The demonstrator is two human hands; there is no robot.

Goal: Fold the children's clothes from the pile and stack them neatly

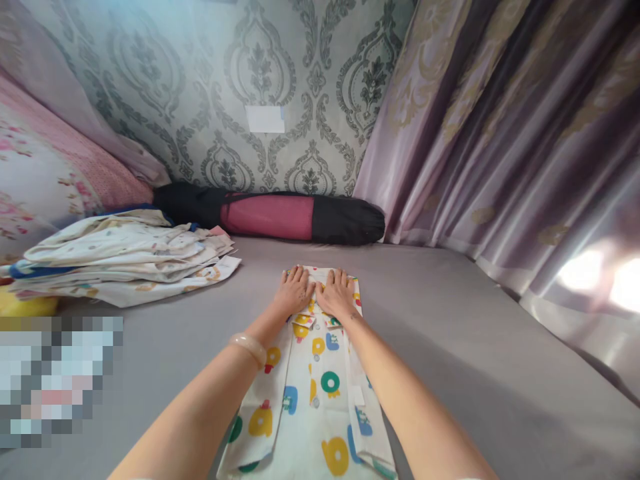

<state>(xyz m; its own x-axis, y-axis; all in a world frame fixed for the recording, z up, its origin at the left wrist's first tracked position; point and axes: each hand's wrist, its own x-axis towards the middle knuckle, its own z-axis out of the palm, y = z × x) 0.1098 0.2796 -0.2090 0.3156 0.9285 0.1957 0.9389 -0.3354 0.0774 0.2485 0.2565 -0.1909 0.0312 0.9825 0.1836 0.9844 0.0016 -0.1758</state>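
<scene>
A white garment (303,433) printed with colourful letter shapes lies lengthwise on the grey bed sheet, its sides folded inward and small buttons or snaps down its front. Flat on its far end rests my left hand (295,291), fingers stretched forward, with a pale bangle (249,348) on the wrist. Beside it, my right hand (336,293) lies palm down on the same end, fingers extended and slightly apart. Two small folded points of cloth like collar tips (303,321) show just below the hands. Part of the far end is hidden under my palms.
On the left is a pile of printed white clothes (125,250). A long black and pink bag (270,217) lies against the patterned wall. Purple curtains (450,133) hang at the right, and a blurred patch (55,380) covers something at the lower left of the grey sheet (450,320).
</scene>
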